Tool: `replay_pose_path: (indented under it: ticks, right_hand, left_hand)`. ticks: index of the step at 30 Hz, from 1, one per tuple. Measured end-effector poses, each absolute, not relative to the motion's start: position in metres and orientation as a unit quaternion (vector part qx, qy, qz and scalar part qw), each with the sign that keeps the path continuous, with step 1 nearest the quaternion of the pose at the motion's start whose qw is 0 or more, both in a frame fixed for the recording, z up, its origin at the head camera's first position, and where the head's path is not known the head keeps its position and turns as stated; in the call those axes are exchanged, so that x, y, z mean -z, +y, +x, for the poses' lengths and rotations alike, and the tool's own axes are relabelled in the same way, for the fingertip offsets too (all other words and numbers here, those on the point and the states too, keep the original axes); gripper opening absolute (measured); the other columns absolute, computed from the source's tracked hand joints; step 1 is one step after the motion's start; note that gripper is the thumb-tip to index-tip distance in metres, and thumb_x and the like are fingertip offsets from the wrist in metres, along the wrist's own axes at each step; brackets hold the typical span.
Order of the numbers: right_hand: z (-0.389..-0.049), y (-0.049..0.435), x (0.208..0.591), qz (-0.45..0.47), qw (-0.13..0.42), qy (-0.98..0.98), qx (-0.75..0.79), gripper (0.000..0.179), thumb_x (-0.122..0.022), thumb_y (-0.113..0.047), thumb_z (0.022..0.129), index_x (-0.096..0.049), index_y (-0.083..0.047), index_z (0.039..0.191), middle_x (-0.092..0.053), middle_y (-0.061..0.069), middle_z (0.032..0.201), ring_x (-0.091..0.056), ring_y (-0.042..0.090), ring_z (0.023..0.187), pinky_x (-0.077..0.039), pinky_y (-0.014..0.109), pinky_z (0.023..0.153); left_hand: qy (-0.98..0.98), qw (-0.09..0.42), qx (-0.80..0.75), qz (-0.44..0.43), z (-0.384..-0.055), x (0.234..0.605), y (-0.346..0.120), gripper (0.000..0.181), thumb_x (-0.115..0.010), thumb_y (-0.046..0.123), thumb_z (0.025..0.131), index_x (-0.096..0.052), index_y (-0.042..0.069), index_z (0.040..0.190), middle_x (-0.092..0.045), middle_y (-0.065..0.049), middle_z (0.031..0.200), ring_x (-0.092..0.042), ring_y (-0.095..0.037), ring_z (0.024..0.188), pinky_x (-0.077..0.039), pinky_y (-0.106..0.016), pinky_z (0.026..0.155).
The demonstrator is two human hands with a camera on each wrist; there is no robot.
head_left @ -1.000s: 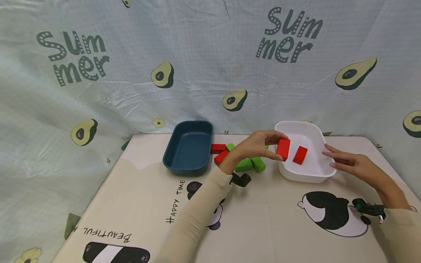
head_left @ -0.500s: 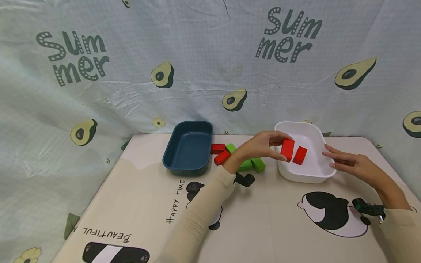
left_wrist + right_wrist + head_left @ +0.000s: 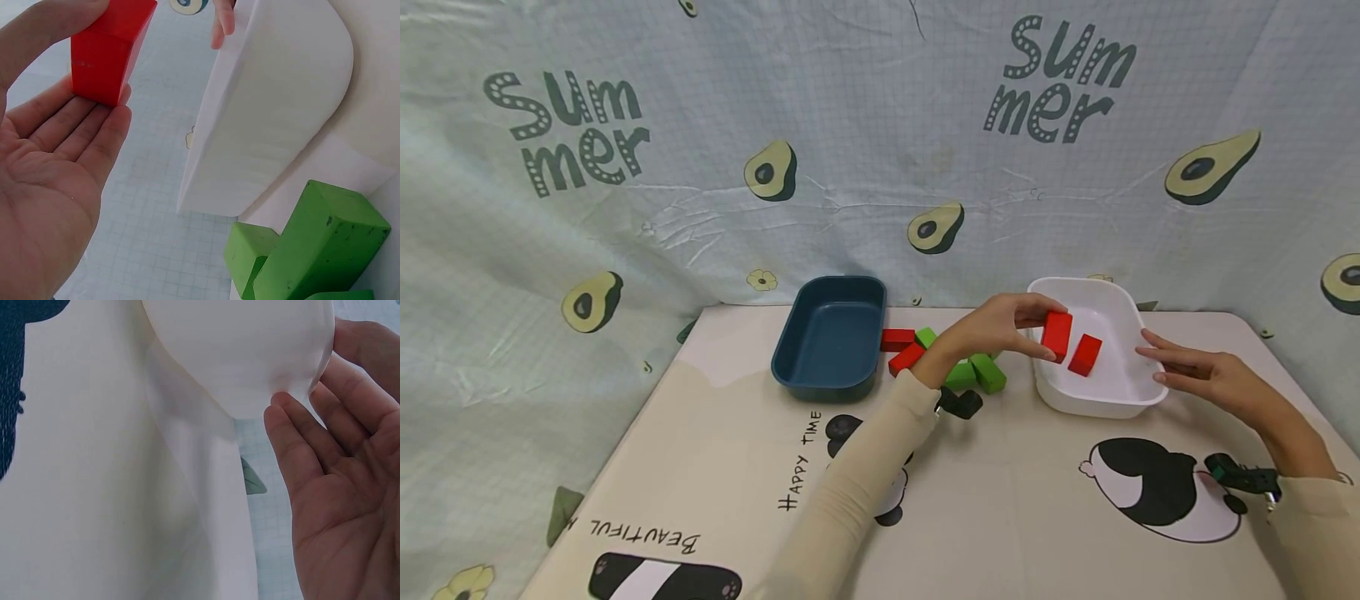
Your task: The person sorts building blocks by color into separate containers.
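My left hand (image 3: 992, 327) pinches a red block (image 3: 1057, 337) between thumb and fingers, over the left side of a white plastic bin (image 3: 1122, 393). Inside that bin lies another red block (image 3: 1085, 356). From the left wrist view, the held block (image 3: 103, 62) is up near the bin's rim, thumb on top and fingertips beneath. My right hand (image 3: 1228, 383) is at the bin's right side with fingers fairly straight. In the right wrist view, its fingertips (image 3: 282, 400) rest against the bin's outer wall.
Left of the blocks stands a dark blue bin (image 3: 831, 346) with nothing in it. Between the bins lie loose red blocks (image 3: 898, 340) and several green blocks (image 3: 988, 374), partly hidden by my left forearm. A patterned cloth (image 3: 850, 167) hangs behind the table (image 3: 700, 450).
My left hand has moved slightly right with the red block, further over the white bin, then a little up. The right hand stays at the bin's side.
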State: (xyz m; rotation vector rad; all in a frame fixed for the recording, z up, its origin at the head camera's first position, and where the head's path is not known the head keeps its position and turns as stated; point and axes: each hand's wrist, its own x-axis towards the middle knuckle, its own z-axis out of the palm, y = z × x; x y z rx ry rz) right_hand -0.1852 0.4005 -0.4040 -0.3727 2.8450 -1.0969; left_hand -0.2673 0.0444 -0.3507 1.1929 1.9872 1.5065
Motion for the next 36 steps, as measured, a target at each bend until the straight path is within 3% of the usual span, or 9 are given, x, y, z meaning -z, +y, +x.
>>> replay_pose_path:
  ticks: [13,27,36]
  right_hand:
    - [-0.185,0.402,0.406,-0.12,0.036,0.925,0.359,0.047,-0.064,-0.03,0.101,-0.058,-0.012,0.145,-0.028,-0.038,0.149,-0.021,-0.033,0.116,-0.03,0.082,0.098]
    - [-0.184,0.404,0.405,-0.122,0.029,0.926,0.356,0.047,-0.065,-0.028,0.101,-0.058,-0.011,0.144,-0.029,-0.04,0.147,-0.022,-0.033,0.116,-0.031,0.081,0.098]
    - [-0.186,0.401,0.402,-0.118,0.037,0.925,0.36,0.048,-0.065,-0.029,0.1,-0.058,-0.011,0.144,-0.029,-0.038,0.149,-0.02,-0.032,0.118,-0.026,0.082,0.101]
  left_hand:
    - [0.719,0.189,-0.53,0.407,-0.273,0.352,0.049,0.06,-0.084,0.005,0.083,-0.058,0.001,0.137,-0.063,-0.007,0.133,-0.059,-0.005,0.119,-0.048,-0.017,0.102]
    - [0.73,0.198,-0.528,0.385,-0.279,0.354,0.057,0.058,-0.085,0.005,0.081,-0.061,0.001,0.134,-0.065,-0.007,0.13,-0.061,-0.006,0.115,-0.045,-0.024,0.109]
    - [0.742,0.202,-0.516,0.377,-0.284,0.35,0.061,0.06,-0.087,0.007,0.08,-0.061,0.003,0.134,-0.066,-0.005,0.128,-0.061,-0.007,0.116,-0.047,-0.026,0.108]
